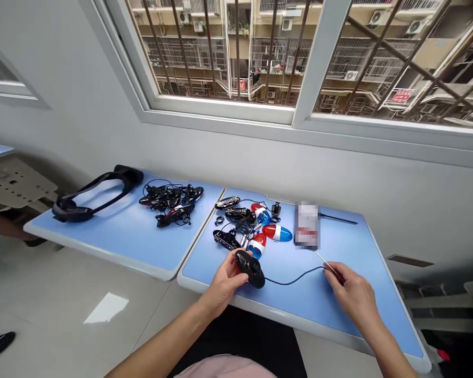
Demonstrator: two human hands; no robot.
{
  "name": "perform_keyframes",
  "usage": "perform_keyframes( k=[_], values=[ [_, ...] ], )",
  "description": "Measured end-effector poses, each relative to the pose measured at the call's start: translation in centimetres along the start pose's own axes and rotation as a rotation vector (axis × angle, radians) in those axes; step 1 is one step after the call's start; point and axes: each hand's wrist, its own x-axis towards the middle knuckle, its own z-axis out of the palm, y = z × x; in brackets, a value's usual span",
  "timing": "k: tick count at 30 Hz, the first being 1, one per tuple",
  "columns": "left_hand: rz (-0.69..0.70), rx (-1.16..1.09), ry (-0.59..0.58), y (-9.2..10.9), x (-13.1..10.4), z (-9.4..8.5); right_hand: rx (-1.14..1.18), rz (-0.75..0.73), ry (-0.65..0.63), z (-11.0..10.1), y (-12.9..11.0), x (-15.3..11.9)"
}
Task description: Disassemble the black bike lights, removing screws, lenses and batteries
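My left hand is closed around a glossy black oval housing with a round raised part facing up. A thin black cable runs from it across the blue table to my right hand. That hand is closed on a screwdriver, its metal shaft pointing up and left; whether the fingers also pinch the cable's end, I cannot tell. Just beyond the left hand lie red, white and blue oval shells, opened black housings and a small ring clamp.
A blurred-out phone-like object lies behind the screwdriver, beside a thin black stick. On the adjoining left table are several black cabled units and a black headset. A wall and window stand behind. Another person's arm shows far left.
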Motion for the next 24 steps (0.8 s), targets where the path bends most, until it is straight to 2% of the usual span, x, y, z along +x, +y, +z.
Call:
perform_keyframes(
  k=[5, 10, 12, 16, 19, 24],
  values=[
    [0.005, 0.108, -0.061, -0.2, 0.3, -1.3, 0.056, -0.094, 0.042, 0.3, -0.3, 0.3],
    [0.001, 0.258, -0.052, 0.2, 0.4, -1.8, 0.290, 0.097, 0.152, -0.8, -1.3, -1.2],
    [0.008, 0.342, -0.066, 0.4, 0.3, -2.1, 0.360, 0.155, 0.054, -1.0, -1.7, -2.1],
    [0.075, 0.670, -0.027, 1.1, -0.2, -2.7, 0.487, 0.161, -0.273, -1.5, -3.2, -3.8],
    [0.125, 0.914, -0.067, 1.7, -0.4, -2.7, 0.469, 0.113, -0.378, -2.3, -5.0, -4.4],
    [0.300, 1.259, -0.116, 1.8, 0.0, -2.1, 0.473, -0.033, -0.595, -3.8, -7.9, -4.1]
  ],
)
